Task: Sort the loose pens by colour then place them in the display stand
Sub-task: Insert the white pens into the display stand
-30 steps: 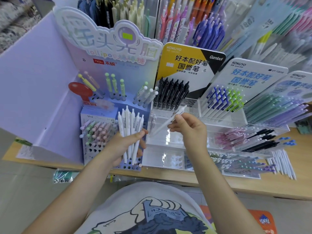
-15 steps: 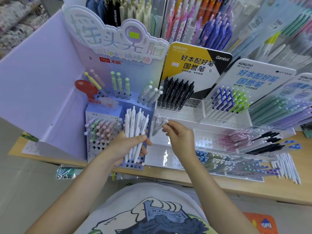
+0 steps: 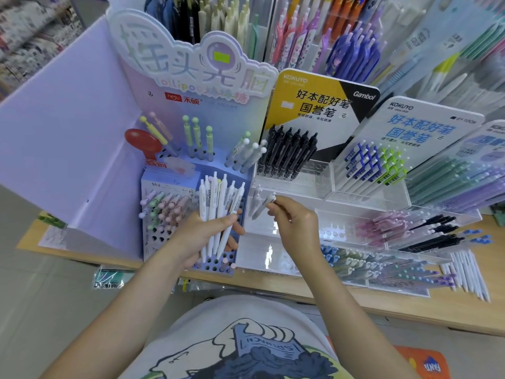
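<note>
My left hand (image 3: 200, 236) grips a bundle of several white pens (image 3: 218, 212), fanned upward in front of the blue perforated stand (image 3: 216, 265). My right hand (image 3: 293, 224) pinches the top of a single white pen (image 3: 263, 206), which is tilted with its tip down inside the clear acrylic display stand (image 3: 289, 187). Another white pen (image 3: 255, 199) stands in that same tier just to its left. Black pens (image 3: 288, 153) fill the tier behind.
A lilac lollipop-pen display (image 3: 191, 77) and its side panel (image 3: 68, 149) stand at the left. Clear tiers to the right hold blue, green, pink, black and purple pens (image 3: 426, 228). Loose white pens (image 3: 467, 272) lie on the wooden counter (image 3: 410, 305) at right.
My right hand has brought the single white pen down from in front of the black pens into the clear stand's lower left tier. The left hand keeps holding its bundle.
</note>
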`<state>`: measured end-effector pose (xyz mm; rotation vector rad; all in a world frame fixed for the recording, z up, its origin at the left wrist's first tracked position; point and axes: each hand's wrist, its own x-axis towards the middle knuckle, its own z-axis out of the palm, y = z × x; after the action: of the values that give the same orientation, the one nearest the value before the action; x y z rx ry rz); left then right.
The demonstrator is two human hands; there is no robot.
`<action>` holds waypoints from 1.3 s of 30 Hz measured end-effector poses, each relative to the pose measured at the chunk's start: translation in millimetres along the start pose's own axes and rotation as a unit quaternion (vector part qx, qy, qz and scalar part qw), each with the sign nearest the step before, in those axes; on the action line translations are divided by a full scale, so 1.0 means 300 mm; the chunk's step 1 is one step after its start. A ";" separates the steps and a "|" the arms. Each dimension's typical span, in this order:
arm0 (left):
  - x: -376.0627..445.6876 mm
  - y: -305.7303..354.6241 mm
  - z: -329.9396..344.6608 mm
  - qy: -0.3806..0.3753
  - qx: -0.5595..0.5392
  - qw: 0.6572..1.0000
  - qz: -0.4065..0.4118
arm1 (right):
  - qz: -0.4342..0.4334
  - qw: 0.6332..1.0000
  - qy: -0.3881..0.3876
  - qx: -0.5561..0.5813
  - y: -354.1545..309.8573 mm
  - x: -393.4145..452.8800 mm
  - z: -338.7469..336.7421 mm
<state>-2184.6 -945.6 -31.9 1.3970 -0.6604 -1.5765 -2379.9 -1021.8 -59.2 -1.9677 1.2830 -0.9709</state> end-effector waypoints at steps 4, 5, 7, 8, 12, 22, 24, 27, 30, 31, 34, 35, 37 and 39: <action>0.000 0.000 0.006 0.002 0.007 1.000 -0.002 | -0.008 1.000 -0.020 -0.007 -0.012 -0.008 0.004; 0.001 0.000 0.005 0.002 0.007 1.000 -0.002 | -0.012 1.000 -0.022 -0.006 -0.016 -0.012 0.004; 0.001 -0.001 0.002 0.001 0.005 1.000 0.001 | -0.023 0.999 -0.027 -0.005 -0.019 -0.020 0.005; 0.002 -0.002 0.000 0.000 0.004 1.000 0.001 | -0.028 0.999 -0.030 -0.008 -0.018 -0.023 0.006; 0.000 -0.006 -0.002 0.005 0.003 1.000 -0.001 | -0.010 1.000 -0.014 -0.001 -0.003 -0.027 0.005; -0.005 -0.014 0.003 0.004 0.002 1.000 0.000 | -0.008 1.000 -0.012 -0.001 0.008 -0.012 0.023; -0.005 -0.014 0.004 0.003 0.002 1.000 0.003 | -0.007 0.999 -0.034 -0.021 0.023 -0.012 0.037; -0.005 -0.013 0.005 0.005 0.003 1.000 0.005 | -0.009 0.998 -0.052 -0.046 0.039 -0.014 0.058; -0.003 -0.016 0.006 0.003 0.005 1.000 0.005 | -0.009 0.996 -0.061 -0.062 0.043 -0.009 0.076; -0.002 -0.016 0.007 0.002 0.007 1.000 0.007 | -0.007 0.996 -0.066 -0.066 0.040 -0.005 0.078; 0.003 -0.017 0.013 0.000 0.013 1.000 0.014 | 0.031 0.993 -0.082 -0.074 0.033 0.006 0.063; 0.004 -0.016 0.016 0.001 0.013 1.000 0.017 | 0.055 0.993 -0.082 -0.072 0.026 0.007 0.048; 0.007 -0.011 0.024 0.002 0.017 1.000 0.020 | 0.094 0.993 -0.070 -0.029 0.003 0.007 0.016; 0.012 -0.004 0.037 -0.002 0.020 1.000 0.021 | 0.141 0.986 -0.058 0.073 -0.040 0.010 -0.015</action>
<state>-2195.6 -950.3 -32.1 1.4009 -0.7236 -1.5409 -2376.9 -1020.7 -46.6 -1.6516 1.3412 -0.7759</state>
